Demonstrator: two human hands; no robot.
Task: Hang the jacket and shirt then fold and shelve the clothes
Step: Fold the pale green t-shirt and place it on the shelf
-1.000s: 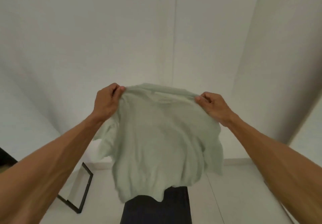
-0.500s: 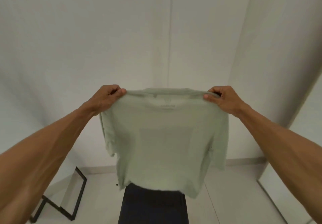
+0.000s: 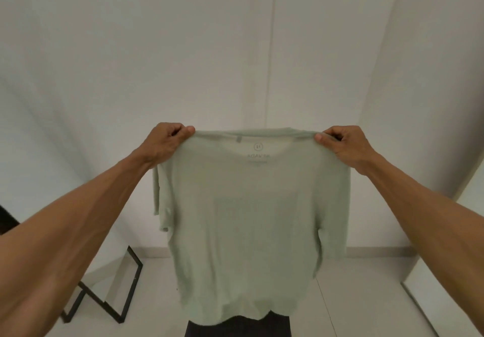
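**Pale green T-shirt held up by both shoulders**

Obs. 1: A pale sage-green short-sleeved knit T-shirt (image 3: 248, 218) hangs in the air in front of the person, spread flat at chest height, clear of the floor. Its top edge runs nearly level between the two hands. Faint mirrored lettering and a small round mark show through the fabric just below the neckline, so the print sits on the far face or inside of the cloth; I cannot tell which.

Obs. 2: Left hand (image 3: 165, 145) is closed into a loose fist at the shirt's left shoulder corner. Thumb and curled fingers pinch the fabric edge; the thumb tip lies on the near face of the cloth.

Obs. 3: Right hand (image 3: 345, 145) mirrors this at the right shoulder corner, fingers curled, thumb pressed onto the fabric, pinching the edge. Both forearms are bare and extended forward.

Obs. 4: The sleeves droop on either side; the left one folds in on itself. The hem is wavy and hangs free.

Obs. 5: Below the hem, a dark, flat-topped object (image 3: 238, 327) is partly hidden by the shirt. A black metal frame (image 3: 125, 292) stands on the pale floor (image 3: 353, 297) at lower left. White walls (image 3: 183, 48) behind.
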